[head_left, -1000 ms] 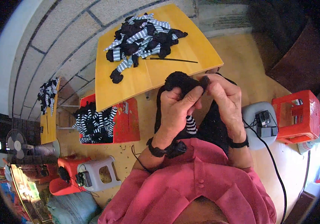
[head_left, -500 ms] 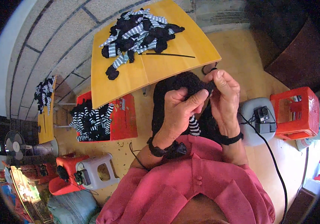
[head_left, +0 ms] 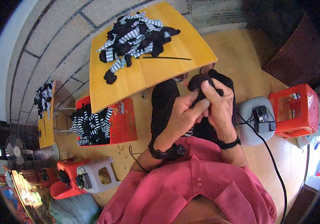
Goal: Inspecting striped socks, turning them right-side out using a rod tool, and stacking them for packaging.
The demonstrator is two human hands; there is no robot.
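Between my two hands, over my lap, is a black knitted piece [head_left: 198, 81]; a black-and-white striped part shows just below my left hand [head_left: 185, 112]. The left thumb and fingers are closed on its lower side. My right hand [head_left: 220, 106] grips it from the other side, thumb on top and fingers bent behind. Both hands nearly touch, and much of the piece is hidden by them. Whether it is a sock or a glove I cannot make out. Past my knees, a pile of similar striped and black knitted pieces [head_left: 130, 37] lies on a yellow wooden table [head_left: 175, 63].
A thin dark rod [head_left: 167, 58] lies on the table before the pile. A red box [head_left: 128, 127] with more striped pieces stands left below the table. At the right are a grey stool [head_left: 251, 132] bearing a small device with a black cable, and a red stool [head_left: 294, 93].
My right hand has come down and in toward the left one, its thumb now over the black knit. The piece is bunched smaller, and less of the striped part shows.
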